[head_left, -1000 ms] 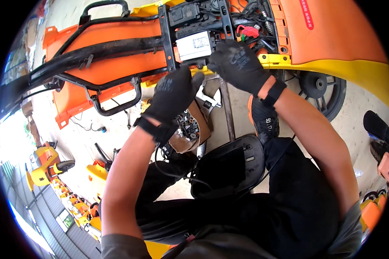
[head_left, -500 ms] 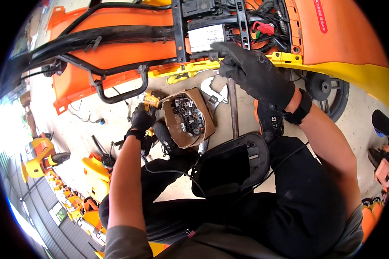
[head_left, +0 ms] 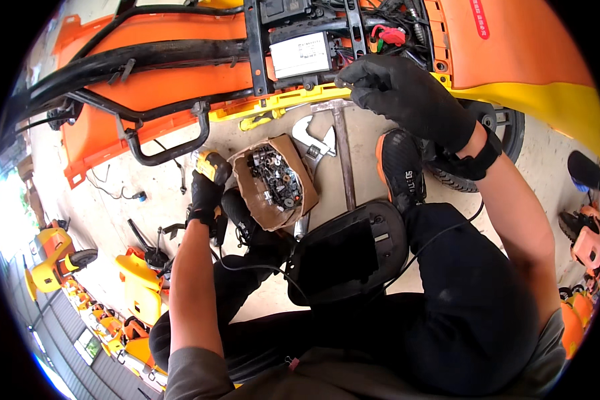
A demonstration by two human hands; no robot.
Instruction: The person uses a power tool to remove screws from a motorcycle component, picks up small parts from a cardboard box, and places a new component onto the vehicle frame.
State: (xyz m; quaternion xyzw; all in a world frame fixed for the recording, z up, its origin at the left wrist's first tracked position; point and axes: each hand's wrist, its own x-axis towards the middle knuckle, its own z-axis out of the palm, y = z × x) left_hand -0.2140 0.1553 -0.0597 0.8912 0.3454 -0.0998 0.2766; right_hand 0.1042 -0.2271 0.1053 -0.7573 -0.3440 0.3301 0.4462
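My left hand (head_left: 205,193), in a black glove, grips a yellow cordless drill (head_left: 213,167) beside a cardboard box (head_left: 245,190) of loose bolts, nuts and small metal parts. My right hand (head_left: 413,100), gloved too, hovers over the near yellow edge strip (head_left: 293,100) of an orange vehicle body. Its thumb and fingers are drawn together in a pinch; anything between the tips is too small to make out. Just left of the fingertips lies a white-labelled box-shaped unit (head_left: 301,55) in the black frame (head_left: 173,55), with a red connector (head_left: 391,35) and wiring farther right.
On the floor are a hammer (head_left: 343,150), an adjustable wrench (head_left: 317,141) and a yellow-handled tool (head_left: 260,120). A black plastic cover (head_left: 393,240) sits between my legs, with a cable across it. A wheel (head_left: 510,137) stands at right; yellow vehicles (head_left: 53,260) line the left.
My right hand has drawn back from the white-labelled unit toward the right, and its outstretched index finger has curled into a pinch. The left hand keeps its hold on the drill. The view has shifted slightly.
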